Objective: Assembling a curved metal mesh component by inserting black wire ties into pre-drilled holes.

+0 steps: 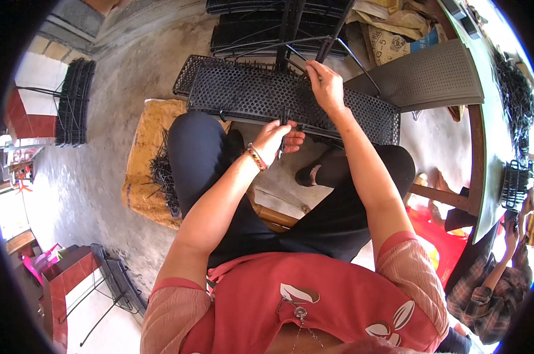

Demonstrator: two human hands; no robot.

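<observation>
A long black perforated rack lies across in front of my knees, with a mesh of round holes and thin black rods rising behind it. My left hand is just below its near edge, palm partly up, closed round a small bundle of thin black strips. Over the rack's right half, my right hand has its thumb and fingers pressed together close to a bent black rod. Whatever is in that pinch is too small to make out.
An orange sack on the floor to my left bears a heap of black strips. More black racks are stacked beyond. At right stands a table, with another person beside it. Folded sacks lie far right.
</observation>
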